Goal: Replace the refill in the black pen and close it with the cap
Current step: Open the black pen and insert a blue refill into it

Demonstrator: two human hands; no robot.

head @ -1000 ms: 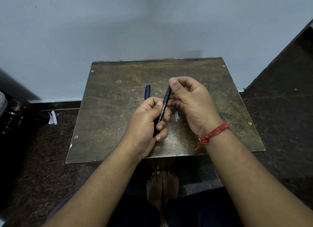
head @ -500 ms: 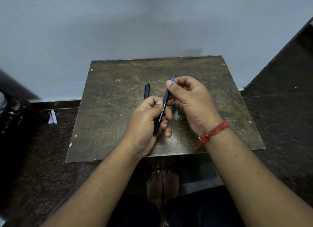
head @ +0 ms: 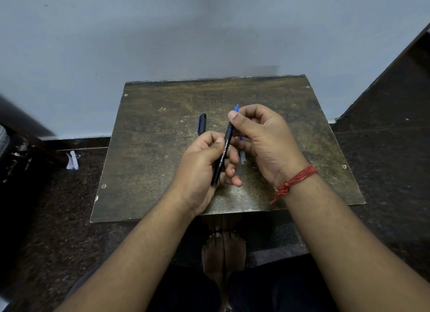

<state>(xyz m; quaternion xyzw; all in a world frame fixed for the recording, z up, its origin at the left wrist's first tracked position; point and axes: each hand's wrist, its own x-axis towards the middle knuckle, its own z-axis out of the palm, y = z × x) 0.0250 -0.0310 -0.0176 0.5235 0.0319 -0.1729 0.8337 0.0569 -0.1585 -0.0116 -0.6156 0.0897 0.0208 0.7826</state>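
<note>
Since a second ago a blue tip (head: 236, 107) has come out past the right thumb at the pen's upper end; a second back the thumb covered that end entirely. Left hand's lower fingers have loosened off the barrel. Camera and table unchanged.

Nearest: bare feet (head: 223, 249) on dark speckled floor, under the table's front edge. Both forearms reach forward over it.

Left hand (head: 204, 165): thumb and curled upper fingers clamp the black pen (head: 221, 159) mid-barrel; lower two fingers partly uncurled, tips free beside the barrel's lower end. Pen held above the table, tilted, lower end toward the person, upper end away and to the right. White lettering along barrel.

Right hand (head: 260, 137): thumb and forefinger pinch the pen's upper end, just below the blue tip. Remaining fingers curled in. Red thread band (head: 293, 180) on the wrist.

Between the hands, on the table: a thin refill (head: 242, 158), clear lower part, blue upper part, mostly hidden by the fingers.

Farther, left of the pen: black cap (head: 202, 123) with blue clip, lying on the worn brown table (head: 151, 148), apart from both hands.

Far left on floor: a scrap of white paper (head: 72, 160). Pale wall behind.
</note>
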